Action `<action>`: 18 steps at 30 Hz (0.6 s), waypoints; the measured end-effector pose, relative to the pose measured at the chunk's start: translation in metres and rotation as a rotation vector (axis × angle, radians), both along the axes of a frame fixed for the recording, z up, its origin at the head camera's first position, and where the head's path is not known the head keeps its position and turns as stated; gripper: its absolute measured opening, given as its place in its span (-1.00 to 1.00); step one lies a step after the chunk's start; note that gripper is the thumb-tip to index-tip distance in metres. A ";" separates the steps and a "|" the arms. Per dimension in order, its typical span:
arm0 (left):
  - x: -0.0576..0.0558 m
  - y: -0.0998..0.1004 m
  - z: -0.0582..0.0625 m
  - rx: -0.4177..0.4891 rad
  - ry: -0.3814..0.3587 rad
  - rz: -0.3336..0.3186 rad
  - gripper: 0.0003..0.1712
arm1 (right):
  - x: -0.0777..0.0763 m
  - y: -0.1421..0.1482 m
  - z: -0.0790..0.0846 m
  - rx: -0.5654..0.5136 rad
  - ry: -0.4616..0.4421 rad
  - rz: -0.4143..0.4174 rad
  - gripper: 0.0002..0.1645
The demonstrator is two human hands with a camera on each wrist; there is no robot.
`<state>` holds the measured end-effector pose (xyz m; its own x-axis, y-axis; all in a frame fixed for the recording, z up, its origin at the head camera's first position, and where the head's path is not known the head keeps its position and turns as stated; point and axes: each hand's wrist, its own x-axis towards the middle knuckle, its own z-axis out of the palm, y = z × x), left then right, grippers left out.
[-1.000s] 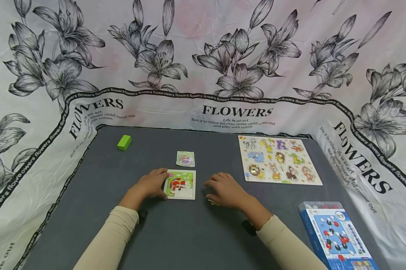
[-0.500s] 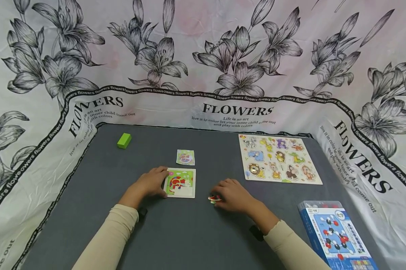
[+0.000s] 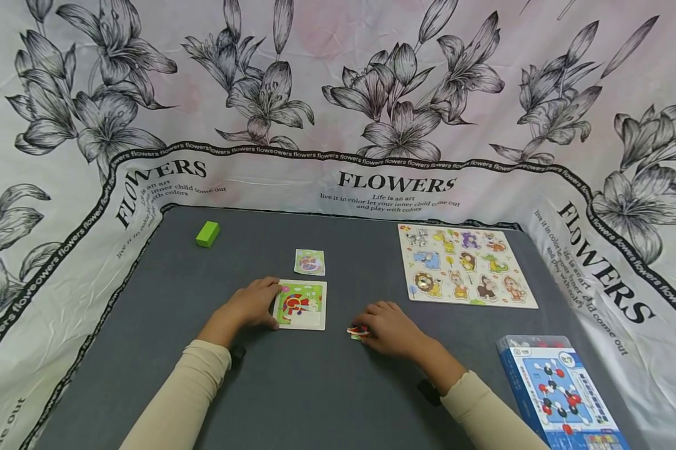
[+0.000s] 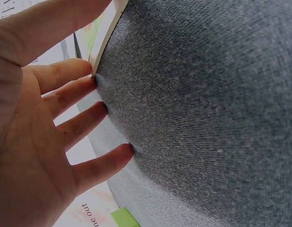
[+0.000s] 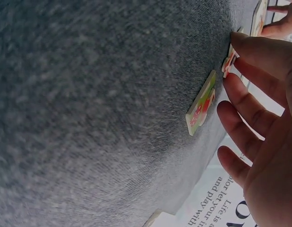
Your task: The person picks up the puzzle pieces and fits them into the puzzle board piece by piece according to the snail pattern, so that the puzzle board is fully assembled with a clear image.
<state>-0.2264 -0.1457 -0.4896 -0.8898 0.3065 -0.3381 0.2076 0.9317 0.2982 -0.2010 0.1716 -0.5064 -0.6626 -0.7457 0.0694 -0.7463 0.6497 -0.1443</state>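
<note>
A small square puzzle board (image 3: pixel 313 323) with a green and red picture lies in front of the person; pale bare patches show at its lower right. At its left side, the left hand (image 3: pixel 252 305) holds it, thumb at the near corner and index finger at the far one, other fingers spread in the left wrist view. Right of the board, the right hand (image 3: pixel 393 330) is low over the table. In the right wrist view its thumb and index finger pinch a red puzzle piece (image 5: pixel 227 64). Close by, green and red puzzle pieces (image 5: pixel 197 113) lie on the cloth.
A small picture card (image 3: pixel 310 262) lies just beyond the board. Farther left is a green block (image 3: pixel 207 234). An animal peg-style puzzle (image 3: pixel 467 265) lies at the back right, a blue and white molecule-kit box (image 3: pixel 565 394) at the near right. Flower-printed cloth (image 3: pixel 394 125) surrounds the grey table.
The right hand has drawn back slightly toward the person and to the right, so red and green pieces show by its fingertips. Another white patch shows in the board; the left hand stays there.
</note>
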 end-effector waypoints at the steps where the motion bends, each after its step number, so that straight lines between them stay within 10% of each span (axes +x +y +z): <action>1: 0.000 0.000 0.000 0.001 0.000 0.001 0.03 | 0.000 0.000 0.000 0.000 0.000 0.000 -0.66; 18: 0.002 0.000 -0.001 0.004 0.011 0.011 0.01 | -0.008 -0.037 0.015 -0.024 0.051 0.060 -0.65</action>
